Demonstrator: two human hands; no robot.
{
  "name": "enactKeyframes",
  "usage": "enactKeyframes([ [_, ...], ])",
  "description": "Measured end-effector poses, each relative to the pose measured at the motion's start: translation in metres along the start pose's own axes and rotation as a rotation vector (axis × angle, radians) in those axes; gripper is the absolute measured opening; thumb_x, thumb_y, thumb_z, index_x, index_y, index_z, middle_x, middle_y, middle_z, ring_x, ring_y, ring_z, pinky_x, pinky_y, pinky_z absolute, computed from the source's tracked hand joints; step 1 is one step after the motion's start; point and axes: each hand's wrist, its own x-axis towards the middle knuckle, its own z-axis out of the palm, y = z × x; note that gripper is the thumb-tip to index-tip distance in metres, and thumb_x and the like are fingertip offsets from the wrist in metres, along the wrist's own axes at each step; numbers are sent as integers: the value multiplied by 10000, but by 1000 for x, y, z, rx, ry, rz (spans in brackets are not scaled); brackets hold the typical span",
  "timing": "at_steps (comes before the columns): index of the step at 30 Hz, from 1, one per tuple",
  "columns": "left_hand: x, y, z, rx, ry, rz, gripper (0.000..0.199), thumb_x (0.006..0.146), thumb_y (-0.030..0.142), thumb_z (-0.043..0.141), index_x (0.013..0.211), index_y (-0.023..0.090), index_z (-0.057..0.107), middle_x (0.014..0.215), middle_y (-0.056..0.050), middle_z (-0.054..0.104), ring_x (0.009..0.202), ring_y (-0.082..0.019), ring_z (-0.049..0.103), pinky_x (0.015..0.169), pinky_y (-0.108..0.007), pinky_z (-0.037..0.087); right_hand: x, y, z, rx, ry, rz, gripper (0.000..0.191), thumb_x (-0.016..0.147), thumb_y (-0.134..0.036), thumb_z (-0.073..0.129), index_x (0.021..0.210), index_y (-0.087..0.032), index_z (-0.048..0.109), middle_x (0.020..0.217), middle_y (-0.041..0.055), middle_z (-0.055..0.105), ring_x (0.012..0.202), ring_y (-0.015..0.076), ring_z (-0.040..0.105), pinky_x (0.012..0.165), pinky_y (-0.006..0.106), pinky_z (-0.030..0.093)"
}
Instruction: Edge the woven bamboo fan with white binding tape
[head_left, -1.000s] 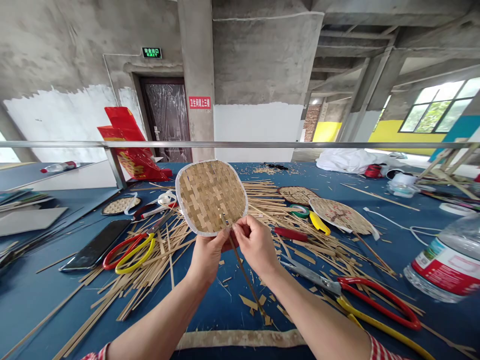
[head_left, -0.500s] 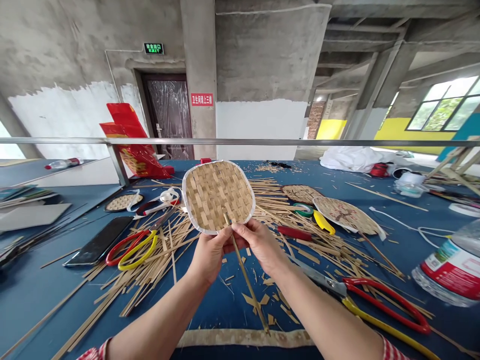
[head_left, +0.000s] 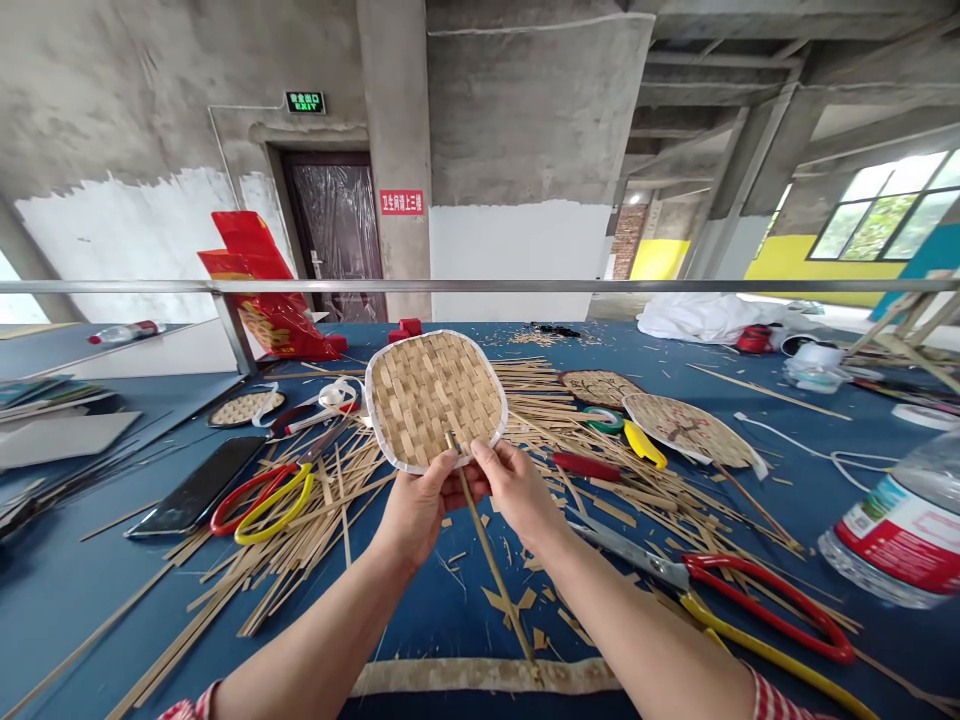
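Observation:
A woven bamboo fan (head_left: 436, 395) with a white edging stands up in front of me, its face toward the camera. Its thin stick handle (head_left: 495, 565) slants down to a pale strip (head_left: 450, 676) at the near table edge. My left hand (head_left: 420, 500) pinches the fan's lower edge beside the handle, thumb in front. On the other side of the handle, my right hand (head_left: 517, 490) grips the same edge, thumb on the weave. The fingers behind the fan are partly hidden.
Bamboo strips (head_left: 300, 550) spread over the blue table (head_left: 67, 620). Red-and-yellow scissors (head_left: 262, 498) and a phone (head_left: 199, 485) lie left; larger shears (head_left: 765, 600), a yellow-handled tool (head_left: 645, 445), another fan (head_left: 686, 428) and a bottle (head_left: 900, 530) are right.
The fan has sunk slightly and tips a little differently, with both hands still on its lower edge. My right thumb sits a bit higher on the weave.

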Motion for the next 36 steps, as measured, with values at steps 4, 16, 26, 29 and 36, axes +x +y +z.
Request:
enactKeyframes([
  [4, 0, -2, 1, 1, 28, 18, 232, 682, 296, 605, 821, 113, 575, 607, -40, 643, 654, -187, 628, 601, -290, 502, 2, 9, 4, 72, -4, 4, 302, 709, -440, 530, 745, -145, 581, 690, 42, 640, 660, 170, 602, 568, 248, 463],
  [16, -3, 0, 3, 40, -41, 30, 260, 675, 286, 617, 857, 105, 575, 720, -70, 656, 614, -172, 614, 587, -293, 494, 1, 6, 4, 16, 81, 35, 305, 716, -457, 504, 632, -164, 522, 610, 37, 609, 611, 184, 588, 533, 262, 452],
  [26, 0, 6, -3, 75, -36, 62, 156, 682, 270, 598, 687, 117, 573, 520, -5, 582, 455, -118, 546, 490, -242, 447, 0, 6, 2, 22, 16, 26, 336, 745, -465, 459, 562, -187, 415, 493, -46, 453, 463, 98, 440, 444, 210, 359],
  [29, 1, 5, -4, 85, -37, 65, 164, 691, 271, 589, 690, 108, 573, 530, -18, 595, 458, -112, 542, 494, -238, 445, -1, 4, 3, 125, -76, 17, 228, 719, -386, 523, 651, -173, 480, 555, -37, 510, 509, 98, 480, 487, 207, 383],
  [36, 3, 3, -8, 85, -56, 13, 182, 704, 267, 579, 751, 91, 583, 565, -40, 619, 494, -122, 566, 531, -246, 458, 1, 0, -1, 141, -125, 62, 192, 715, -302, 516, 599, -153, 485, 492, -31, 501, 450, 81, 442, 443, 197, 341],
])
